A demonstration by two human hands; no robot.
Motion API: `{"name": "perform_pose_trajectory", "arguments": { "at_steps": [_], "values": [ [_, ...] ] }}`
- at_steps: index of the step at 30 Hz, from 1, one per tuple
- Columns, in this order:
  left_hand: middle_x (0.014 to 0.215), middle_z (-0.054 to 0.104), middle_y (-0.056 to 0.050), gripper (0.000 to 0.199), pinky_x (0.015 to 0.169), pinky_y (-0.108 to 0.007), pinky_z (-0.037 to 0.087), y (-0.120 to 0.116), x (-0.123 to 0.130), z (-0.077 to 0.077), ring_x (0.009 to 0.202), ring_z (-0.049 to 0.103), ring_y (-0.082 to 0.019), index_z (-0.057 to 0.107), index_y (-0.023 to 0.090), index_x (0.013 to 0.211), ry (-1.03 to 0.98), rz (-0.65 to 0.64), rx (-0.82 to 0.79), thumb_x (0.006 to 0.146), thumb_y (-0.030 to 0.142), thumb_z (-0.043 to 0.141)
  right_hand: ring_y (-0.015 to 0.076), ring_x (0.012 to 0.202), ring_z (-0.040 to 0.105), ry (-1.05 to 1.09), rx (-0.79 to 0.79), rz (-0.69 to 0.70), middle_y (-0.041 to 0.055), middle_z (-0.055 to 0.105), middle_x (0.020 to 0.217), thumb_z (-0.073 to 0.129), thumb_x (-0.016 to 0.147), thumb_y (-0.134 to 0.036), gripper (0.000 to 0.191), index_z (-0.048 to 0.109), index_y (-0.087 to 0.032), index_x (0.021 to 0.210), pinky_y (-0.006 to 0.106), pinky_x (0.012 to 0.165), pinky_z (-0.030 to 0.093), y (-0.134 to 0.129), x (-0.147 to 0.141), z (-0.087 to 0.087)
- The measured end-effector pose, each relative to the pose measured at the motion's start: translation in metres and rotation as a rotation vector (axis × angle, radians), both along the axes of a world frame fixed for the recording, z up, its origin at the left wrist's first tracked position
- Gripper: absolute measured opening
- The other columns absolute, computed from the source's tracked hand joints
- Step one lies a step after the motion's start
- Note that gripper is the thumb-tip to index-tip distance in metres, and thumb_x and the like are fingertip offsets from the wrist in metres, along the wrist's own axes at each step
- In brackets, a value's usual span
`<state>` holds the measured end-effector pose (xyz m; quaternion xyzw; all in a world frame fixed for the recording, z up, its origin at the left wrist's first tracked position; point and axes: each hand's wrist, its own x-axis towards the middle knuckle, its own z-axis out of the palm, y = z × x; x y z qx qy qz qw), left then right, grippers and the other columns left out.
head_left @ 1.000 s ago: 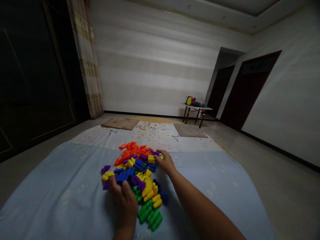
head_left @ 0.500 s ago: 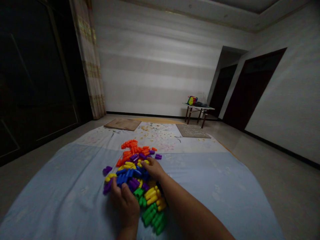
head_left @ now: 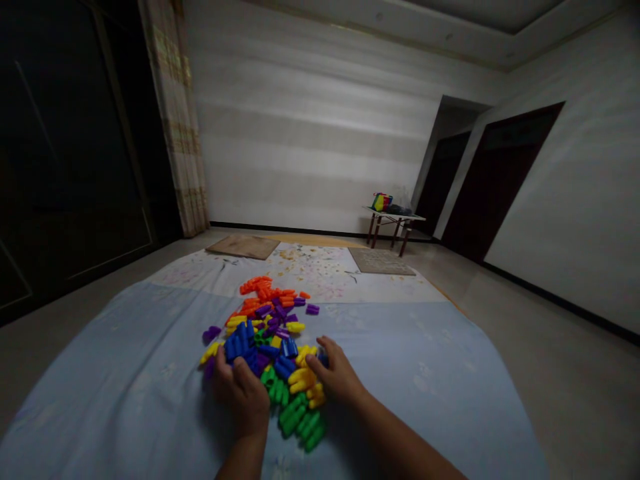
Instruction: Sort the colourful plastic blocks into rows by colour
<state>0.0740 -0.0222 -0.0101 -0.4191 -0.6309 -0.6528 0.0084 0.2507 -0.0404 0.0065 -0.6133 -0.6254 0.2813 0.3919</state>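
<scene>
A heap of plastic toy building blocks with rounded, finger-like prongs lies on the bedsheet. My left hand curls around a cluster of blue blocks at the heap's left side, thumb towards me. On the right, my right hand has its thumb and fingers around a blue block, mostly hidden by the hand. Yellow blocks sit against its thumb. Green blocks lie nearest to me, between the two wrists. Purple blocks and orange blocks spread across the far part.
The sheet is light blue, with a white flowered part beyond. Two flat mats, a brown one and a patterned one, lie at its far edge. A small table bearing a colourful bag stands by the wall.
My right hand has moved from the heap's middle towards me and right, beside the yellow blocks. The blue cluster at my left hand is raised slightly; purple and green blocks behind it now show.
</scene>
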Motion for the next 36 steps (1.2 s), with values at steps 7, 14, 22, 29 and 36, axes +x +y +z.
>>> {"name": "perform_pose_trajectory", "arguments": {
  "at_steps": [7,14,22,29,36],
  "values": [
    [0.120,0.053,-0.020,0.049,0.096,-0.046,0.036,-0.003,-0.008,0.012,0.114,0.048,-0.028,0.042,0.008,0.128,0.123,0.032,0.037,0.088,0.034,0.030,0.0256,0.124,0.039,0.211,-0.051,0.138,0.0101,0.045,0.134,0.053,0.078,-0.055,0.067,0.042,-0.017,0.132,0.038,0.105,0.029,-0.005,-0.060,0.003],
    [0.120,0.054,-0.021,0.051,0.095,-0.050,0.035,-0.007,-0.021,0.028,0.112,0.049,-0.030,0.040,0.008,0.130,0.222,0.072,0.012,0.087,0.034,0.032,0.0216,0.108,0.053,0.198,0.171,0.049,0.0084,0.062,0.112,0.041,0.085,-0.050,0.044,0.060,-0.019,0.109,0.037,0.096,0.039,0.012,-0.022,0.013],
    [0.131,0.045,-0.014,0.053,0.103,-0.045,0.032,-0.032,0.004,0.067,0.123,0.040,-0.026,0.037,0.017,0.130,0.211,-0.205,-0.077,0.083,0.041,0.038,0.0207,0.092,0.058,-0.003,0.327,-0.160,0.0086,0.064,0.093,0.045,0.084,-0.041,0.030,0.064,-0.019,0.095,0.034,0.086,0.045,0.014,0.028,-0.034],
    [0.131,0.047,-0.010,0.052,0.104,-0.038,0.031,0.062,0.021,0.120,0.123,0.039,-0.022,0.044,0.017,0.125,0.518,-0.433,-0.477,0.082,0.044,0.034,0.0191,0.087,0.060,-0.014,0.317,-0.124,0.0077,0.065,0.089,0.043,0.087,-0.040,0.029,0.064,-0.021,0.090,0.031,0.079,0.049,0.023,0.027,-0.037],
    [0.127,0.048,-0.018,0.058,0.088,-0.052,0.039,0.214,-0.009,0.095,0.115,0.045,-0.036,0.049,0.015,0.121,0.671,-0.301,-0.892,0.071,0.045,0.044,0.0203,0.077,0.062,-0.037,0.461,-0.246,0.0074,0.066,0.076,0.039,0.087,-0.049,0.038,0.064,-0.023,0.080,0.031,0.072,0.049,0.041,0.025,-0.080]
  ]
}}
